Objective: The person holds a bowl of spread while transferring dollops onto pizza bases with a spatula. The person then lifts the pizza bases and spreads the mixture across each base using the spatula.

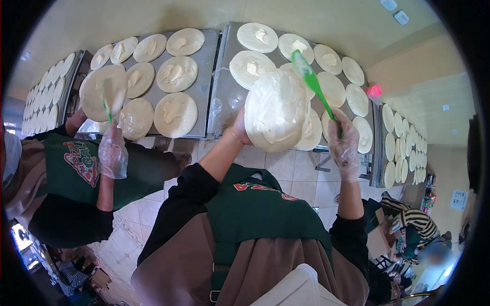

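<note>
My left hand (241,128) grips the edge of a round flatbread (277,109), lifted in front of me and tilted to show its top. White spread covers most of that face. Closed around the handle of a green spatula (317,86) is my right hand (344,145), in a clear plastic glove. The spatula's blade, smeared with white, points up and left, beyond the right edge of the bread. Behind the lifted bread, more flatbreads (257,37) lie on a metal table (224,97), several with a dollop of white spread in the middle.
On my left, a co-worker's gloved hand (113,153) holds a green spatula against another raised flatbread (103,94). A second metal table (203,76) bears more breads. Further racks of breads (389,148) stand at both sides. Another person (408,227) is at the lower right, near a cardboard box (377,239).
</note>
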Available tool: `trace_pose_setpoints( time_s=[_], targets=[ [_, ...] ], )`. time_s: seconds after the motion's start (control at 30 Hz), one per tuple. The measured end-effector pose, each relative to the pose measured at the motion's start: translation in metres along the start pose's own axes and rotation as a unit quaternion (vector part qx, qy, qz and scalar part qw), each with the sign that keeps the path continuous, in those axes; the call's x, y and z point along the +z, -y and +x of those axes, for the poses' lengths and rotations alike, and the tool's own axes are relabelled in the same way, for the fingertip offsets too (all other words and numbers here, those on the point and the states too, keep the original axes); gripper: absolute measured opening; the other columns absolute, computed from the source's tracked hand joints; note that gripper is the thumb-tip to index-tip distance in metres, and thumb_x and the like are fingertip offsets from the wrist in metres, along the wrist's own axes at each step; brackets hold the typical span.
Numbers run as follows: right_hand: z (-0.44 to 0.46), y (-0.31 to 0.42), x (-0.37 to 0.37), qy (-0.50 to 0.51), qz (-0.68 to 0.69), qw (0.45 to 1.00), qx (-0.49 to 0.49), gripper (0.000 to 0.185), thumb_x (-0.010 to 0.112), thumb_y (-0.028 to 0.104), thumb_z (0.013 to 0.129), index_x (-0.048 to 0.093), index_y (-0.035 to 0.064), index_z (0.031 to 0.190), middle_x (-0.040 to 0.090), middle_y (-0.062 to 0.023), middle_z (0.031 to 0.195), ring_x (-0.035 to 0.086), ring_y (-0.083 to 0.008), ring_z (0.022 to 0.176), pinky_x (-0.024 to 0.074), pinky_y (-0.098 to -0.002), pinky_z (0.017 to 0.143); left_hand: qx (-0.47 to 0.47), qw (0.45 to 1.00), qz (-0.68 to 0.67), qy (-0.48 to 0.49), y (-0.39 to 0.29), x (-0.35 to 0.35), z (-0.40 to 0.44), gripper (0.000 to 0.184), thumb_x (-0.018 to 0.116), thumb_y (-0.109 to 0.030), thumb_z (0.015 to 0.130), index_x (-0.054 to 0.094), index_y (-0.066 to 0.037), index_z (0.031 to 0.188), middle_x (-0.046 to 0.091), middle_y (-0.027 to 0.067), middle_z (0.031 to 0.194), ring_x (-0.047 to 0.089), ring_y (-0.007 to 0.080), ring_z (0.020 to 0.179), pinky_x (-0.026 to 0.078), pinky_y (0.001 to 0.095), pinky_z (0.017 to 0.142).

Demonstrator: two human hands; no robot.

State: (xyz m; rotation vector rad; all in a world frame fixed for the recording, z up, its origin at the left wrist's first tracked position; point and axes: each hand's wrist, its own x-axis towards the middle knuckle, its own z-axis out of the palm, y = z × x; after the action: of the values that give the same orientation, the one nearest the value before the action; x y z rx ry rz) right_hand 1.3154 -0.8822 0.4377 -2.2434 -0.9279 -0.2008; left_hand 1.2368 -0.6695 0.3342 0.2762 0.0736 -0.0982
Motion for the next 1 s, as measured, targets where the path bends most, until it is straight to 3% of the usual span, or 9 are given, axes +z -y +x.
trace_pose_setpoints(
  time_s=[0.13,0.2,0.33,0.47,0.63,0.73,0.8,0.93,1.0],
  targets=[
    [-0.011,0.004,-0.001,0.035,0.105,0.990,0.087,0.022,0.051,0.005,0.089,0.060,0.0049,0.109,0.057,-0.0035,0.077,0.047,-0.0070,0.065,0.0415,-0.0236,0.059,-0.016,0.989,-0.115,0.094,-0.005,-0.006,0.010,0.057,0.031,-0.045,0.093,0.036,-0.008,0.136,0.046,0.0139,0.134,0.050,0.0297,0.117,0.042,0.0472,0.097],
    [-0.013,0.002,-0.002,0.158,-0.001,0.973,0.168,0.025,0.053,0.002,0.085,0.058,0.0043,0.110,0.063,-0.0176,0.085,0.063,-0.0235,0.076,0.0479,-0.0321,0.070,-0.018,0.989,-0.112,0.090,-0.007,-0.010,0.017,0.056,0.032,-0.045,0.094,0.035,-0.009,0.137,0.044,0.0142,0.135,0.049,0.0304,0.119,0.041,0.0481,0.098],
    [-0.022,-0.011,0.009,0.148,0.005,0.986,-0.080,0.028,0.057,0.003,0.082,0.056,0.0069,0.109,0.063,-0.0160,0.085,0.061,-0.0346,0.074,0.0485,-0.0404,0.064,-0.071,0.976,-0.171,0.116,-0.015,-0.011,0.030,0.059,0.033,-0.048,0.092,0.037,-0.009,0.136,0.045,0.0149,0.134,0.049,0.0323,0.118,0.040,0.0498,0.098],
    [-0.022,0.001,-0.006,0.222,-0.083,0.966,-0.108,0.030,0.060,0.005,0.079,0.054,0.0100,0.108,0.061,-0.0141,0.083,0.060,-0.0334,0.072,0.0482,-0.0405,0.063,-0.105,0.951,-0.252,0.143,-0.027,-0.008,0.037,0.064,0.035,-0.053,0.089,0.038,-0.009,0.135,0.044,0.0151,0.134,0.047,0.0340,0.119,0.036,0.0517,0.101],
    [-0.019,-0.005,-0.017,0.207,-0.048,0.965,-0.152,0.030,0.060,0.006,0.078,0.055,0.0108,0.107,0.058,-0.0114,0.076,0.057,-0.0319,0.065,0.0464,-0.0404,0.058,-0.064,0.964,-0.219,0.134,-0.029,-0.003,0.040,0.062,0.035,-0.051,0.090,0.039,-0.009,0.135,0.046,0.0141,0.133,0.047,0.0322,0.119,0.037,0.0509,0.100],
    [-0.005,-0.008,-0.024,0.166,-0.030,0.976,-0.137,0.030,0.060,0.006,0.079,0.055,0.0110,0.107,0.056,-0.0104,0.073,0.056,-0.0312,0.062,0.0452,-0.0406,0.056,-0.006,0.995,0.081,-0.048,-0.025,0.025,0.034,0.059,0.035,-0.049,0.091,0.041,-0.008,0.133,0.047,0.0152,0.131,0.048,0.0320,0.118,0.038,0.0503,0.100],
    [0.004,-0.007,-0.027,0.156,-0.041,0.981,-0.109,0.029,0.060,0.007,0.079,0.055,0.0111,0.107,0.056,-0.0102,0.073,0.056,-0.0308,0.062,0.0448,-0.0406,0.055,-0.155,0.941,-0.224,0.199,-0.023,0.016,0.039,0.059,0.033,-0.048,0.091,0.041,-0.008,0.133,0.047,0.0163,0.132,0.047,0.0318,0.120,0.037,0.0505,0.100],
    [0.003,0.002,-0.024,0.178,-0.092,0.968,-0.150,0.028,0.061,0.009,0.079,0.055,0.0114,0.107,0.056,-0.0102,0.073,0.056,-0.0292,0.062,0.0449,-0.0409,0.055,-0.171,0.962,-0.077,0.199,-0.022,0.023,0.037,0.057,0.032,-0.043,0.093,0.036,-0.005,0.135,0.044,0.0191,0.133,0.047,0.0310,0.120,0.038,0.0520,0.099],
    [-0.001,0.006,-0.027,0.219,-0.114,0.955,-0.164,0.027,0.061,0.009,0.079,0.056,0.0115,0.106,0.055,-0.0102,0.073,0.056,-0.0286,0.062,0.0452,-0.0407,0.056,-0.167,0.944,-0.177,0.221,-0.023,0.017,0.037,0.057,0.032,-0.043,0.093,0.036,-0.005,0.136,0.043,0.0184,0.135,0.046,0.0328,0.121,0.036,0.0532,0.100]
  ],
)
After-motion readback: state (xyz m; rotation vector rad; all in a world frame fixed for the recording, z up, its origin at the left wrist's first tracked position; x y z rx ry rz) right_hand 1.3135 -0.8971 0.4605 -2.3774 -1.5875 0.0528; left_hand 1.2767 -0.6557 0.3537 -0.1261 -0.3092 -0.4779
